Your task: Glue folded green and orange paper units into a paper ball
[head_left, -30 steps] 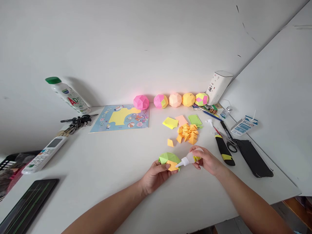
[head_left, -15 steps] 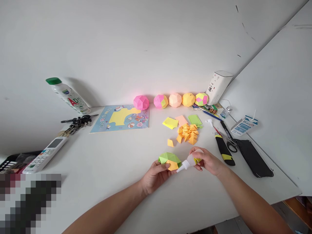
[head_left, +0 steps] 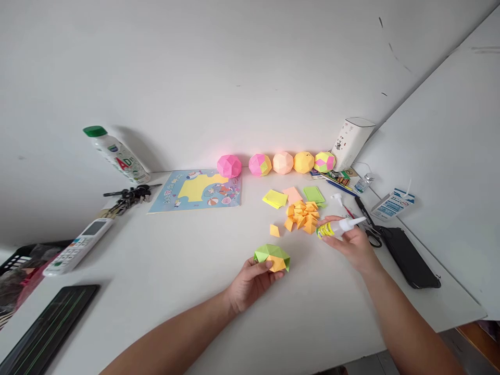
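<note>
My left hand (head_left: 253,281) is closed on a partly built paper ball (head_left: 267,252), with green facets on top and an orange piece under my thumb. To the right, my right hand (head_left: 349,242) grips a white glue bottle (head_left: 332,228) with a yellow label, its nozzle pointing right and slightly up. Beyond the hands lies a pile of folded orange paper pieces (head_left: 301,214). One loose orange piece (head_left: 274,230) lies just left of the pile. Behind are yellow paper sheets (head_left: 275,198), peach sheets (head_left: 292,195) and green sheets (head_left: 313,194).
Several finished paper balls (head_left: 283,163) stand along the wall. At left are a puzzle board (head_left: 167,195), bottle (head_left: 119,156), keys (head_left: 128,197), remote (head_left: 80,247) and dark tablet-like device (head_left: 52,328). At right lie scissors (head_left: 374,239), a black pouch (head_left: 410,258) and a carton (head_left: 391,204).
My right hand has drawn the glue bottle away from the paper ball to the right, and its nozzle has swung from pointing left to pointing right. My left hand keeps its hold.
</note>
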`<state>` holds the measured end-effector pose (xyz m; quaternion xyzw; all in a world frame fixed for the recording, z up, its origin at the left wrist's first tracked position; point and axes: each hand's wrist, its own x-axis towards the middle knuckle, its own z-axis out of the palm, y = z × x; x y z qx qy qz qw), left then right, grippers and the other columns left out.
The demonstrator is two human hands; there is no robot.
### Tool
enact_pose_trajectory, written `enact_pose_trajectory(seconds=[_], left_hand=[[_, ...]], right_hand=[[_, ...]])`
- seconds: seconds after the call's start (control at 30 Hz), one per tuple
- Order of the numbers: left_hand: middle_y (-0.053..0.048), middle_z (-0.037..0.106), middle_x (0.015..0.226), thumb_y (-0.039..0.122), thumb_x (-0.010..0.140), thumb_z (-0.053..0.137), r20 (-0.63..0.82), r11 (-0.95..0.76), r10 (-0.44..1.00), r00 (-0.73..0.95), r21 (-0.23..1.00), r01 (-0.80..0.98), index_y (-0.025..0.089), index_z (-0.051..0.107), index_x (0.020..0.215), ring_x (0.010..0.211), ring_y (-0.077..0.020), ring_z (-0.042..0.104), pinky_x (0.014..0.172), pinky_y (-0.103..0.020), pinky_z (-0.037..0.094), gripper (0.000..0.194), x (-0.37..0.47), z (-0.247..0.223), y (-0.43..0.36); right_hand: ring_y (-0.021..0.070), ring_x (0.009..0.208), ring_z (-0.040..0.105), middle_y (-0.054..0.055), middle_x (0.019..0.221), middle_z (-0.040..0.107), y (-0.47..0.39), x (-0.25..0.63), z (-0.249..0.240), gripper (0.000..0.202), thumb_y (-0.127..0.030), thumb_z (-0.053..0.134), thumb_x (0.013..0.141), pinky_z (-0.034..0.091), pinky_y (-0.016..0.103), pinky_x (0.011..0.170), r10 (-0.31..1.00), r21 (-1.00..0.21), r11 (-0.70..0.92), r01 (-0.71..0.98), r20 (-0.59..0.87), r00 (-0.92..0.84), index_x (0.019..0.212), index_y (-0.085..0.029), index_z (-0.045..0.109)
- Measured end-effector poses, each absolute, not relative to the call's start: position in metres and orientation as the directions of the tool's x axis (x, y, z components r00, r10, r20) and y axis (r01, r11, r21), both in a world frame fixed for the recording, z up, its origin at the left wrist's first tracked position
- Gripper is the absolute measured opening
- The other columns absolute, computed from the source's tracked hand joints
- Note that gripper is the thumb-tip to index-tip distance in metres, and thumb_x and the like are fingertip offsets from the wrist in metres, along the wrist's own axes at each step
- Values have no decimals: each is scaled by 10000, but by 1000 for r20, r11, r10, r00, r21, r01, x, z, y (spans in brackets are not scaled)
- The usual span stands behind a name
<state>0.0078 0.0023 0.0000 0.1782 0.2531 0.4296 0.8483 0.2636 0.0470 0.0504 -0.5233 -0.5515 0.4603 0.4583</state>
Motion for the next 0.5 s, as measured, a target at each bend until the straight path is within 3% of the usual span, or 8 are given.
enact_pose_trajectory(seconds=[0.1,0.2,0.27,0.4,0.5], left_hand=[[-105,660,910,156,760,651,-286,555,829,481,526,-644,90,686,909,825,-178,598,780,-297,482,166,8,0,2],[-94,656,884,154,758,654,-288,552,831,475,525,-648,92,688,901,815,-168,590,778,-295,484,159,8,0,2],[-89,655,877,154,758,656,-290,550,833,471,523,-650,92,689,896,813,-163,588,781,-295,484,154,8,0,2],[-83,654,853,147,754,659,-288,544,838,464,524,-656,91,690,867,802,-158,587,775,-291,484,129,8,2,2],[-90,656,861,146,753,660,-276,539,840,467,521,-661,88,689,869,805,-162,590,762,-287,483,133,9,3,3]], right_hand=[[239,767,597,86,949,675,56,267,38,463,-399,712,644,458,357,684,987,-883,-69,465,7,161,1042,-186,611],[230,692,593,85,873,682,65,266,28,406,-330,690,626,450,344,650,973,-683,-175,709,-10,231,989,-161,626],[232,713,607,86,855,680,69,266,25,376,-308,679,628,452,330,665,971,-589,-204,782,-17,240,964,-152,613],[241,792,634,101,889,676,64,273,31,405,-344,693,632,457,291,646,982,-523,-181,833,-43,186,968,-150,576],[268,770,633,88,791,681,45,278,49,223,-340,685,649,420,294,578,985,-353,-170,920,-52,162,789,-181,616]])
